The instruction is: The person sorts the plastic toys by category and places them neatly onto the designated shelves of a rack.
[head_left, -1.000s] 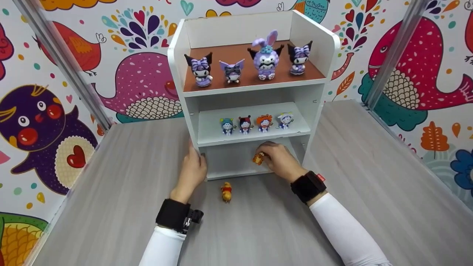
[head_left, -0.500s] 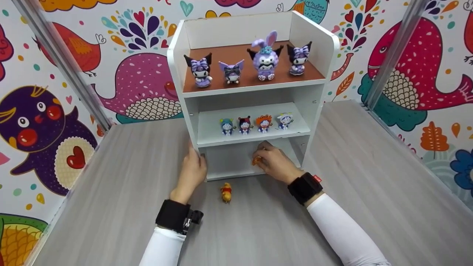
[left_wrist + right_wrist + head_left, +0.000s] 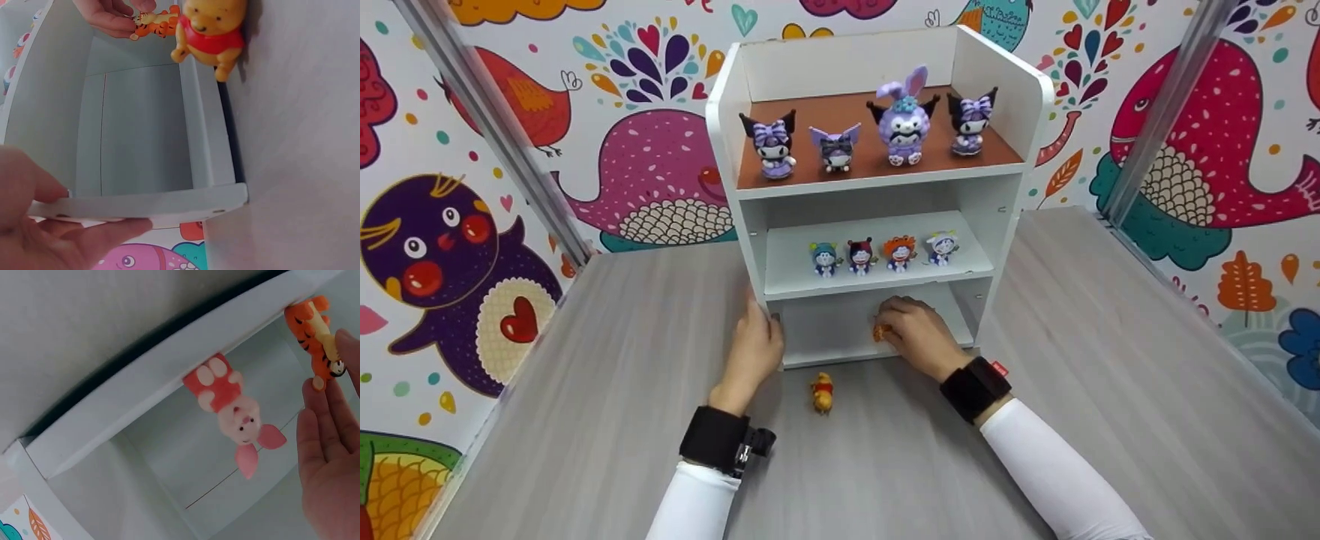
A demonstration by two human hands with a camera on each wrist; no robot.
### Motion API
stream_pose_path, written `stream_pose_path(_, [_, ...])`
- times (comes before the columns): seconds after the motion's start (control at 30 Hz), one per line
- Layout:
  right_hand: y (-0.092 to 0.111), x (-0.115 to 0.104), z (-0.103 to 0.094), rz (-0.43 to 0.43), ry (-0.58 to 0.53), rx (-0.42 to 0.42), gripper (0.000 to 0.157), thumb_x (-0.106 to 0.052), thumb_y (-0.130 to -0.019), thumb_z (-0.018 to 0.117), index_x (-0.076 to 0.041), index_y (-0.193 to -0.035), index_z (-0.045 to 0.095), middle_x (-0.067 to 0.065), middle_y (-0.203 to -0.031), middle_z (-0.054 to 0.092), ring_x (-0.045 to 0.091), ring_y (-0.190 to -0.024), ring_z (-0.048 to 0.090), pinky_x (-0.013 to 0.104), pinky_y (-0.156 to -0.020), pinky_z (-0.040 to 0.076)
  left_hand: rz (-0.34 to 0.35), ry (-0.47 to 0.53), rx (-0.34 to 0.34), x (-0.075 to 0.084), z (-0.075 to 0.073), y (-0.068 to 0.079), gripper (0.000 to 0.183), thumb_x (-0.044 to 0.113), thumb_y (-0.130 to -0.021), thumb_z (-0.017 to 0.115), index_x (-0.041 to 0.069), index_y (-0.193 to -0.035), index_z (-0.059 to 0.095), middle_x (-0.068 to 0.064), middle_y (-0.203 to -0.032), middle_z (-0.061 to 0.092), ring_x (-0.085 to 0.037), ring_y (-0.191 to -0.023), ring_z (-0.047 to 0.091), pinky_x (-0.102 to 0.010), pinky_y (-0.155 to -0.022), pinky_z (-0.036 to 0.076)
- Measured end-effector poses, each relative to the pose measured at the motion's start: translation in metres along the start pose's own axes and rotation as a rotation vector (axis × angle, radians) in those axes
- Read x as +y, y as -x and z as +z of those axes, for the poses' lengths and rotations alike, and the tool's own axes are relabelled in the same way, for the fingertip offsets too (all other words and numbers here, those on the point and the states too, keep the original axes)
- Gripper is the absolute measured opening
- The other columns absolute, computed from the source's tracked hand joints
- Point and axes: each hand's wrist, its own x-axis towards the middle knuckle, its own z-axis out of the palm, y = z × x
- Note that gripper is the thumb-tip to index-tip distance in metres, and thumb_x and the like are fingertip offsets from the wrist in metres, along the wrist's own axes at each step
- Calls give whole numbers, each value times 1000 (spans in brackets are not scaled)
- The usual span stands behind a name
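My right hand [image 3: 921, 336] pinches an orange striped tiger figurine [image 3: 313, 338] by its head, with the thumb on one side and fingers on the other. The figurine is upright, its feet right at the bottom board of the white shelf [image 3: 877, 285]. Beside it on that board, a piglet figurine in red [image 3: 230, 395] stands, hidden behind my hand in the head view. My left hand [image 3: 751, 346] grips the shelf's left side panel [image 3: 129, 203], thumb inside and fingers outside. On the table in front, a yellow bear figurine in a red shirt [image 3: 823, 394] is nearest the shelf's front edge.
Several small blue-and-white figurines [image 3: 861, 257] line the middle board. Several purple-and-black figurines [image 3: 775, 150] stand on the brown top board. The grey table [image 3: 607, 390] surrounds the shelf, with patterned walls [image 3: 660, 172] behind and at the sides.
My right hand has moved slightly left and down with the tiger figurine, bringing it to the bottom board. My left hand keeps its grip on the side panel.
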Motion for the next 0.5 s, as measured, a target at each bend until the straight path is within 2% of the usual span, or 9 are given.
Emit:
stream_pose_path(0.23, [0,-1,3,23,5,1,15,1,-83,77,-7,-95,76,6,-103,71,24,-99,68,43,-87,56,15,24,2,-1,0,3,66,-7,-96,46,-11,-153,14,-43,-138,48,-51,-115,61,-58,-92,53])
stream_pose_path(0.5, [-2,-2,4,43,45,5,16,0,-81,78,-8,-95,73,5,-103,71,24,-99,68,44,-88,55,2,-2,-6,1,-2,-1,66,-5,-96,46,-9,-154,13,-43,-137,49,-51,-116,61,-59,-94,52])
